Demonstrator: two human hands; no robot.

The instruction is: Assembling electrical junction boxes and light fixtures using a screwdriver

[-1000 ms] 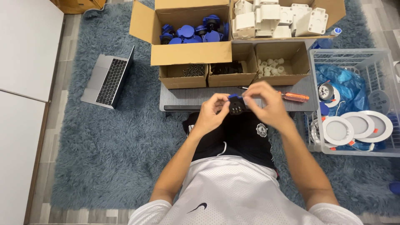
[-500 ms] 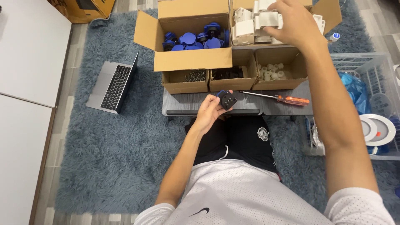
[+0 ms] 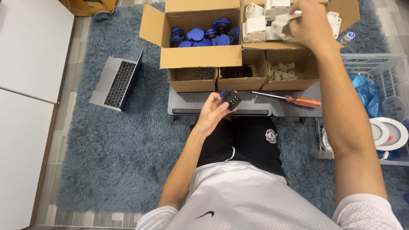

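Hands of a seated person work over a low grey table [image 3: 255, 106] on a shaggy blue rug [image 3: 128, 140]. An open laptop [image 3: 116, 83] lies off the table's left edge. The left hand [image 3: 213, 113] closes its grip around a small black and blue plug part [image 3: 230, 99] just above the table's front edge; it looks hard, light and rigid, best held by its sides. Behind the table's far edge stand open brown cardboard boxes: one of blue caps [image 3: 200, 36], one of white plastic housings [image 3: 255, 25]. The right hand [image 3: 309, 21] grips a white housing [image 3: 283, 23] there, probably light and stiff. An orange-handled screwdriver [image 3: 289, 99] lies near the table's right end.
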